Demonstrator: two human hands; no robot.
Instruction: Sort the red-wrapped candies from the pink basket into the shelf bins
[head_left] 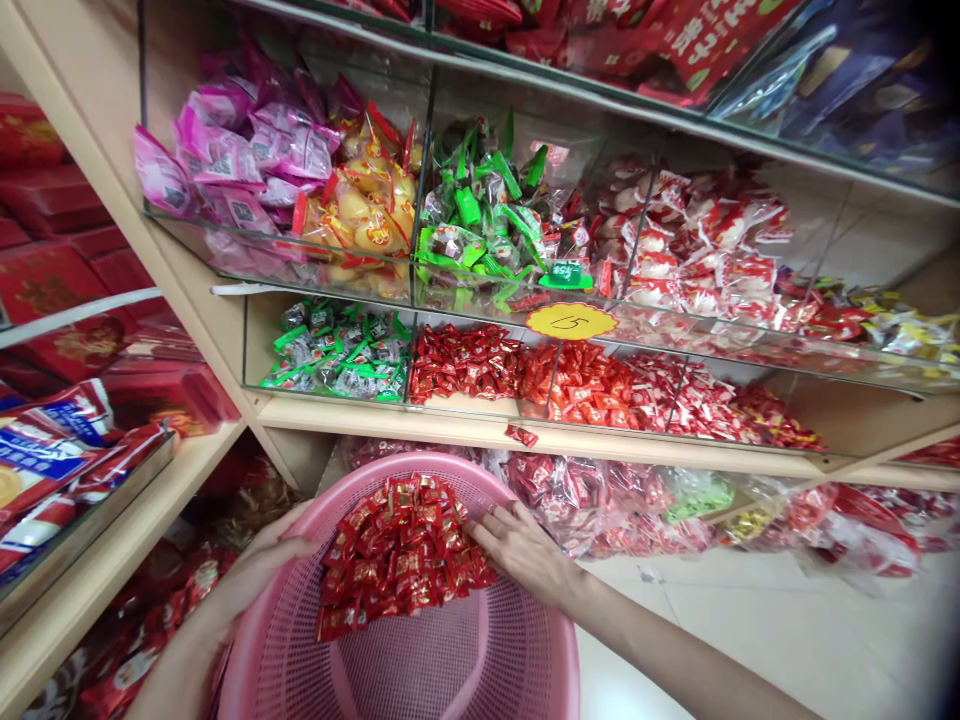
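Observation:
A pink plastic mesh basket (pixel 559 640) is tilted in front of me, with a heap of red-wrapped candies (pixel 409 550) lying against its far inner wall. My left hand (pixel 251 565) grips the basket's left rim, thumb over the edge, the other fingers partly hidden outside. Inside the right rim, my right hand (pixel 517 550) touches the right side of the heap, fingers reaching over the candies. Its fingertips are partly lost among the wrappers. One loose red candy (pixel 521 435) lies on the shelf ledge just beyond the basket.
Glass-fronted shelves hold red candies (pixel 465 365), orange candies (pixel 592 385) and green-wrapped candies (pixel 341 355). A yellow price tag (pixel 571 321) marked 15 hangs on the glass. Bagged candies (pixel 600 500) lie under the bottom shelf (pixel 420 418). A wooden side shelf (pixel 120 560) stands close at left.

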